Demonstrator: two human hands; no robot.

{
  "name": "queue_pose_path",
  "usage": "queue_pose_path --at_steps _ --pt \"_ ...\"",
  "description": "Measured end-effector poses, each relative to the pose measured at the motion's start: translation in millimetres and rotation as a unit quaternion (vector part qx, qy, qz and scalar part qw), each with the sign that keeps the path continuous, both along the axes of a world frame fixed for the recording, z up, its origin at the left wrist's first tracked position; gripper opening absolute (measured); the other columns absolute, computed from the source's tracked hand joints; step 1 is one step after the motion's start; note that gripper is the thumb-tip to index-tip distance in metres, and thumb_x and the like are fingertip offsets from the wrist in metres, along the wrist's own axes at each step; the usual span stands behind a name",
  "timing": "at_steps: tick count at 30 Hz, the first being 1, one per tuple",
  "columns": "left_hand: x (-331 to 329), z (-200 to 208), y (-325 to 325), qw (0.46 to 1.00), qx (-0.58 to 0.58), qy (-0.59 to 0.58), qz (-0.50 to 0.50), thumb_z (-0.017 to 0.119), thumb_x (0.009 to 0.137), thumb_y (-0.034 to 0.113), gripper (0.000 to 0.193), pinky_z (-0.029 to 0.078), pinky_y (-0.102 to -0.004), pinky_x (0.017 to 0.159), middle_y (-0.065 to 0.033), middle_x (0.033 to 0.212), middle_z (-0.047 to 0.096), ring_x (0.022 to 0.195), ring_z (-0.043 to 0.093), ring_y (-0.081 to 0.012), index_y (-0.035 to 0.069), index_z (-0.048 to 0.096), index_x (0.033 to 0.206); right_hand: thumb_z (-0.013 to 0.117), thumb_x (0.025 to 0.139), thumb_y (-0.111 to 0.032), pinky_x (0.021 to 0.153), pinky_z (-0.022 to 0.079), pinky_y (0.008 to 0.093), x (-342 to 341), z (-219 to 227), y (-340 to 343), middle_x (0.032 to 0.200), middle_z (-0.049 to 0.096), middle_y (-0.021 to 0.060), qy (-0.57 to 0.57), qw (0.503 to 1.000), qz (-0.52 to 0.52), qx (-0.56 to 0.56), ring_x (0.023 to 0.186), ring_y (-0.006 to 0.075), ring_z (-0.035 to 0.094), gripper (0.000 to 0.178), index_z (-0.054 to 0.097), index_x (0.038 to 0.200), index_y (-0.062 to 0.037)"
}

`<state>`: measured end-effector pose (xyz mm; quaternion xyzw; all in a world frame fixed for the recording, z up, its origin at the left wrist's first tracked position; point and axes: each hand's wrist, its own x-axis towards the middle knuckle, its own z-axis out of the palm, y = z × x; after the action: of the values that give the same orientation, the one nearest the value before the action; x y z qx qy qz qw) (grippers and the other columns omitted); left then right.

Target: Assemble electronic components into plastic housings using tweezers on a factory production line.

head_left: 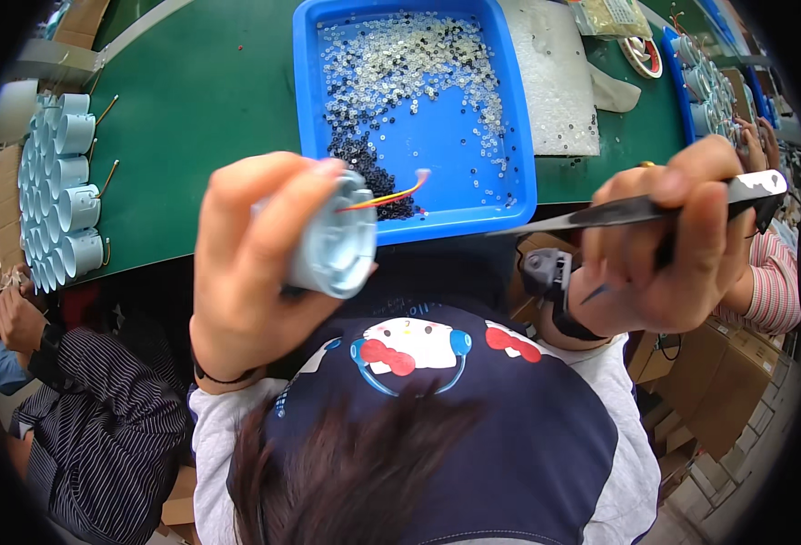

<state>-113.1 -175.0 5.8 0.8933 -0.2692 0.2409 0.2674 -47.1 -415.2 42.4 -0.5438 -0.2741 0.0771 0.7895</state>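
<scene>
Just above the near edge of the desk (200, 100), the left hand (255, 263) is holding a small silver cylindrical motor (337, 241) up in the air, fingers wrapped closed around its body and its flat end face turning toward the right. Thin red and yellow wires (391, 195) are trailing off that face toward the blue tray (309, 109). The right hand (664, 245) is pinching a pair of dark metal tweezers (618, 212) closed-fisted, the long tip pointing left toward the motor but stopping well short of it; nothing seems to be sitting in the tip, though blur makes that uncertain. Beyond the hands, the tray is lying on the green desk, holding scattered small clear washers (400, 64) and a heap of small black ones (364, 168). At far left, a cluster of similar pale cylinders (64, 182) is standing packed together. By my judgement, the work is sitting between picking a washer and seating it on the motor's end; the next move calls for steadying the tip and aiming finely.
</scene>
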Motion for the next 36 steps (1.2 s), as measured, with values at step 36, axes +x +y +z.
queue_pose_path --at_steps 36 --pt "3 -26 -23 0.933 -0.336 -0.122 0.051 0.079 0.058 0.016 0.063 0.048 -0.0356 0.082 -0.0138 0.096 0.046 0.085 0.054 -0.0212 0.005 0.038 0.104 0.046 0.087 -0.033 0.038 0.038 0.0214 -27 2 49 0.065 0.052 0.0080 -0.227 0.965 -0.001 -0.127 0.045 0.0123 0.045 0.030 0.039 0.093 -0.0053"
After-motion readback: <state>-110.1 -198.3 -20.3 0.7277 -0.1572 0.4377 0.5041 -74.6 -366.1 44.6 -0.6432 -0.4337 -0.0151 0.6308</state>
